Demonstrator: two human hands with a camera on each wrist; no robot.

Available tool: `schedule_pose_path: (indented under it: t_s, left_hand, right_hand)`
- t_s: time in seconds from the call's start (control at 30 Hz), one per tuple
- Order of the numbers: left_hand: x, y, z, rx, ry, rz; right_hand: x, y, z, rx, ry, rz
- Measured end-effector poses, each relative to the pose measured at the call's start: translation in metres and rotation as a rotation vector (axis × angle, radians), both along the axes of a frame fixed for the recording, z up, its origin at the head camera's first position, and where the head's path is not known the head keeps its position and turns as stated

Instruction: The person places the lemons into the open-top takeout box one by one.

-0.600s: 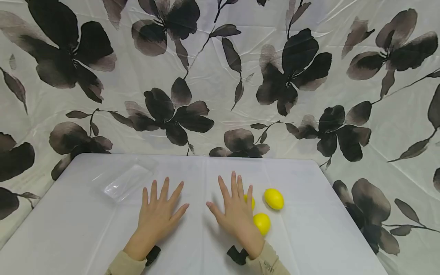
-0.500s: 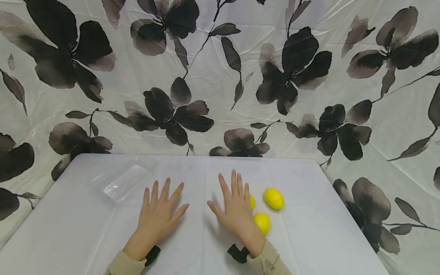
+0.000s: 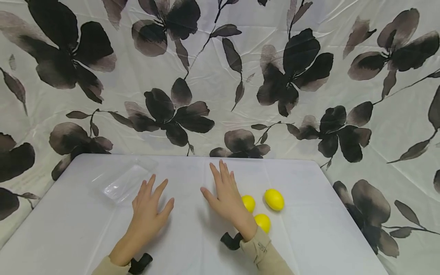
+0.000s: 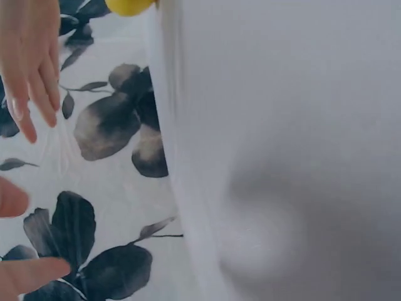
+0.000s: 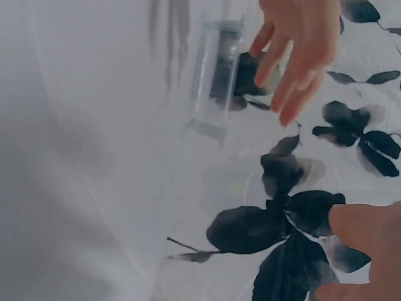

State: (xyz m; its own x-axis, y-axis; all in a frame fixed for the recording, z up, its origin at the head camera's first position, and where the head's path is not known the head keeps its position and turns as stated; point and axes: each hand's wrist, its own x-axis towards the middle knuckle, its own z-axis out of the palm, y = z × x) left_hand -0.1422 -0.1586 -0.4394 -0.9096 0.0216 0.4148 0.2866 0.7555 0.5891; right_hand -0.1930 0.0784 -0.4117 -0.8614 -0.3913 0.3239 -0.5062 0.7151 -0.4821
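My left hand (image 3: pixel 148 212) hovers over the white table with its fingers spread, nearest to a clear plastic container (image 3: pixel 125 185) at the table's left. My right hand (image 3: pixel 227 200) is also spread above the table and holds nothing. Just right of it lie three yellow lemons: one (image 3: pixel 249 203) partly behind the hand, another (image 3: pixel 263 222) beside the wrist, and a third (image 3: pixel 274 199) farther right. In the left wrist view a lemon (image 4: pixel 130 5) shows at the top edge. The right wrist view has the clear container (image 5: pixel 216 78) near the left hand (image 5: pixel 301 50).
The white-covered table (image 3: pixel 192 244) ends at a straight far edge. Behind it hangs a white sheet (image 3: pixel 220 84) with dark flowers. Black wrist-worn cameras (image 3: pixel 231 241) sit under both wrists.
Both hands have lifted and turned from flat, spread poses. The left has shifted left toward the container; the right has moved forward and left, uncovering more of the nearest lemon.
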Motion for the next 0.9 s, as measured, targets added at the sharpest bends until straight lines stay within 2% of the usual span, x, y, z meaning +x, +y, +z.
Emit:
schedule_pose_path:
  t_s: [0.17, 0.3, 0.4, 0.5, 0.57, 0.7, 0.8, 0.9]
  left_hand:
    - [0.000, -0.013, -0.001, 0.130, 0.035, -0.047]
    - [0.004, -0.026, 0.000, 0.230, 0.054, -0.078]
    - [0.008, -0.033, -0.001, 0.287, 0.098, -0.073]
    - [0.013, -0.037, 0.000, 0.354, 0.152, -0.058]
    - [0.015, -0.038, 0.000, 0.426, 0.158, -0.042]
    - [0.020, -0.042, -0.001, 0.573, 0.157, 0.008]
    - [0.019, -0.046, -0.007, 0.637, 0.230, 0.065]
    - [0.017, -0.051, -0.010, 0.667, 0.325, 0.129]
  right_hand:
    - [-0.012, -0.008, 0.002, -0.138, -0.092, 0.011]
    - [-0.021, -0.018, 0.002, -0.302, -0.193, 0.013]
    - [-0.028, -0.027, 0.000, -0.432, -0.256, -0.004]
    - [-0.036, -0.035, -0.005, -0.568, -0.301, -0.008]
    - [-0.040, -0.040, -0.008, -0.677, -0.316, 0.020]
    - [-0.040, -0.050, -0.002, -0.876, -0.349, 0.099]
    - [-0.039, -0.056, 0.001, -0.978, -0.381, 0.138]
    - [-0.048, -0.064, -0.008, -1.055, -0.399, 0.161]
